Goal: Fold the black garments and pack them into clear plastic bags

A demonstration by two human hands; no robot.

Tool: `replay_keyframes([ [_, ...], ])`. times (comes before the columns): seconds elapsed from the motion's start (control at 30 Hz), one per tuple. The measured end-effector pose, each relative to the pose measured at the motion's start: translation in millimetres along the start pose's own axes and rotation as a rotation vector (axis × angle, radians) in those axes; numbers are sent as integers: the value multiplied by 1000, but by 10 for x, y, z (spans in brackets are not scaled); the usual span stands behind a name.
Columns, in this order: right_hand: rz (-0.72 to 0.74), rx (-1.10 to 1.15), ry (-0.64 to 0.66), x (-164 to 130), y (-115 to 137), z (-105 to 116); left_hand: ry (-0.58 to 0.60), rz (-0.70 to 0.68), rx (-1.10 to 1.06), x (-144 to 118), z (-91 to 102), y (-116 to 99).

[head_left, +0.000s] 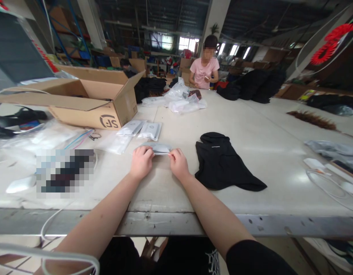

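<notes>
Both of my hands pinch the near edge of a small grey-white plastic pouch (159,148) that lies flat on the white table (193,198). My left hand (141,161) grips its left end, my right hand (178,163) grips its right end. To the right of my right hand, apart from it, lies a black garment (223,162), crumpled and flat on the table. Two more white pouches (140,129) sit just beyond the one I hold.
An open cardboard box (90,100) stands at the back left. Clear plastic bags (50,137) and cables lie at the left, white cables (328,179) at the right. A person in a pink shirt (205,70) sits at the far end behind plastic bags (179,99) and piles of black clothing (256,86).
</notes>
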State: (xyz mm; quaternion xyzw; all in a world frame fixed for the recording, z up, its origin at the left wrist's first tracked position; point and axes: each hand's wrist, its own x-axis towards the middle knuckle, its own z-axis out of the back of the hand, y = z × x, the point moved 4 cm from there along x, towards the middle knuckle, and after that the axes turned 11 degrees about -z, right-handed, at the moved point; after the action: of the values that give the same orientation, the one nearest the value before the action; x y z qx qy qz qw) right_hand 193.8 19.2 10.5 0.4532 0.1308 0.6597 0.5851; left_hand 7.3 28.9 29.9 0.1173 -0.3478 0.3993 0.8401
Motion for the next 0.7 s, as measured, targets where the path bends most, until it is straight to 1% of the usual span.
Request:
replay_keyframes([
  [0.1,-141,10,-113,51,-95,60,-23,92,24,8,-15,119],
  [0.2,-282,-28,-206,86,-179,131,-20,125,-28,12,-73,182],
  [0.27,-356,-47,-241,101,-228,165,-30,118,-69,9,-105,199],
  [0.37,-441,-45,-282,119,-309,190,-85,122,-131,-7,-113,225],
  [0.47,-515,17,-319,151,-409,197,-145,141,-186,-26,-84,245],
  [0.53,-572,146,-316,180,-469,189,-167,107,-217,-30,-57,225],
  [0.6,-652,341,-296,190,-496,160,-171,42,-234,-30,-38,174],
  [0.7,-830,706,-253,100,-412,18,-136,-73,-217,-30,-52,59],
])
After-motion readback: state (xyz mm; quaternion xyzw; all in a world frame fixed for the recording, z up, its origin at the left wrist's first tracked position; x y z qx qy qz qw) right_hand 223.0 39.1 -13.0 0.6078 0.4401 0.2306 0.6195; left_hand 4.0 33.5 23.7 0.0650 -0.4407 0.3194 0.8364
